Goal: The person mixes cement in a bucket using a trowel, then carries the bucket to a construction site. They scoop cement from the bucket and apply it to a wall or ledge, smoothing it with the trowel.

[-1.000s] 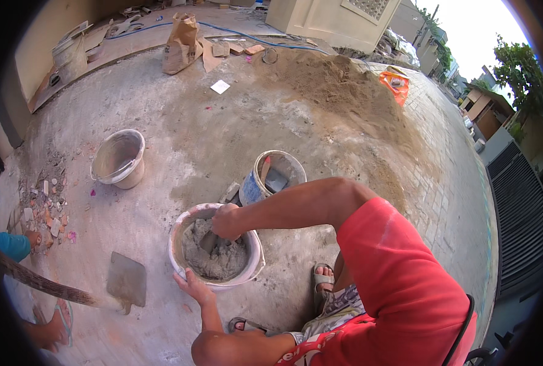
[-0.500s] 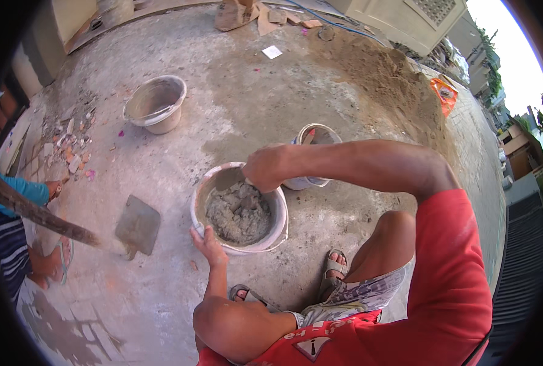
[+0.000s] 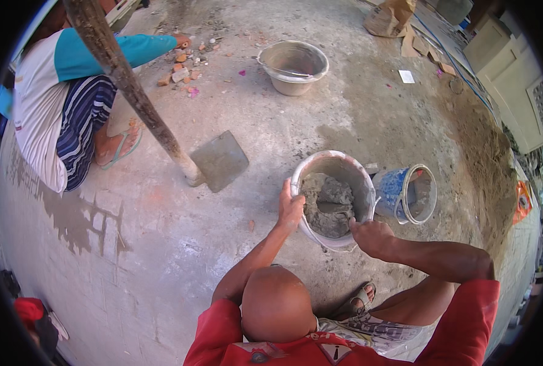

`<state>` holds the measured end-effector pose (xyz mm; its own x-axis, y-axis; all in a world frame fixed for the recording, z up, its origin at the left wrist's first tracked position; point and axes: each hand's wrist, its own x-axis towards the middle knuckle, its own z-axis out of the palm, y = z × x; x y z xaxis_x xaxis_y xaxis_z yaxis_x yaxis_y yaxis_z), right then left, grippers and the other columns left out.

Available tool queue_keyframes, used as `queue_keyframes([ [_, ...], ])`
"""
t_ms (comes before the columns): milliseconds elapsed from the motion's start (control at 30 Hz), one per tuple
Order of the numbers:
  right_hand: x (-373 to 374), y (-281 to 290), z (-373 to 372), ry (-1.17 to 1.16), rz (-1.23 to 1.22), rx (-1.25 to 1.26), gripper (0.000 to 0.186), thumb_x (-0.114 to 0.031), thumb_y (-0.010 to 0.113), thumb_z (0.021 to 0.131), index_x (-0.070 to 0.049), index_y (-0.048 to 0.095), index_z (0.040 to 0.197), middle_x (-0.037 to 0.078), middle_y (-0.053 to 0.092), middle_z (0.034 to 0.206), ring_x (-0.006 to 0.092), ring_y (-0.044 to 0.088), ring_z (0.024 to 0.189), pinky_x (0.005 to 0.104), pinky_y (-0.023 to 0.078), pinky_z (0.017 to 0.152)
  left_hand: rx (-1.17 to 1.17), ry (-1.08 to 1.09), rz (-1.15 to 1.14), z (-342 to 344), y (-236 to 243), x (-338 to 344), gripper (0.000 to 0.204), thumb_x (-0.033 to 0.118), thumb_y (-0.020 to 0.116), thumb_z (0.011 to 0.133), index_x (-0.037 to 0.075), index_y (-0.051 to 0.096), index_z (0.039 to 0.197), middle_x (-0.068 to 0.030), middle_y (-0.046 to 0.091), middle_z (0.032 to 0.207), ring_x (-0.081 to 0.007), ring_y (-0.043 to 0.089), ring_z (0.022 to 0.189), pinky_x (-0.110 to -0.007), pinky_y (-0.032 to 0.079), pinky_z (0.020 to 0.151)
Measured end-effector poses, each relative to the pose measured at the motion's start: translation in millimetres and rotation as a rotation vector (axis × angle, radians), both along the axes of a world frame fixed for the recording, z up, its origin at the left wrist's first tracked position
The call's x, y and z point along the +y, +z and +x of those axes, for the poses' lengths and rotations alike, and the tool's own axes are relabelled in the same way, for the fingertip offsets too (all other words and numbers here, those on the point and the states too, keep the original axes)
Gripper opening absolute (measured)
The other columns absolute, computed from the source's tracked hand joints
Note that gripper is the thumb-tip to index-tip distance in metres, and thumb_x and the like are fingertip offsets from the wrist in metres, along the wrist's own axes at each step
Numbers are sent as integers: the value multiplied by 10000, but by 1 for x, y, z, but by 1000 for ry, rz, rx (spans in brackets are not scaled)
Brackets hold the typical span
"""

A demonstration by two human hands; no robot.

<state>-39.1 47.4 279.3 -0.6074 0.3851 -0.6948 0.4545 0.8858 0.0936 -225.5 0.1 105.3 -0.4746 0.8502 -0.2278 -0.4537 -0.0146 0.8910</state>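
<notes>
My left hand grips the left rim of a pale plastic bucket that holds grey, lumpy mortar. At the bucket's near right side my right hand is closed on the handle of a trowel, whose blade lies in the mortar and is partly hidden by it. Just right of this bucket stands a blue and white pail with tools inside. To the left, a hoe's square metal blade rests on the concrete, its long wooden handle rising toward the upper left.
A co-worker squats at left, one hand near broken rubble. A second pale bucket stands farther off. A sand pile, paper sack, orange bag and blue hose lie beyond and right.
My view has swung leftward, bringing more of the co-worker and hoe handle into sight. My right hand has moved from the bucket's upper part down to its near right side.
</notes>
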Motion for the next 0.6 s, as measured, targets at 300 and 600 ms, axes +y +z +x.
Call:
queue_keyframes([
  [300, 38, 41, -40, 60, -67, -238, 387, -302, 509, 847, -42, 607, 1117, 208, 648, 1078, 365, 624, 1036, 485, 474, 899, 63, 26, -16, -3, 2, 4, 623, 70, 520, 755, -24, 383, 1355, -167, 538, 1117, -219, 505, 1004, -329, 403, 900],
  [600, 75, -25, -45, 117, 28, -246, 403, -387, 554, 822, -102, 638, 1094, 166, 666, 1050, 352, 633, 994, 458, 490, 870, 143, -41, -18, 3, 6, 6, 638, 78, 519, 787, 4, 326, 1391, -112, 552, 962, -182, 535, 799, -327, 457, 698],
])
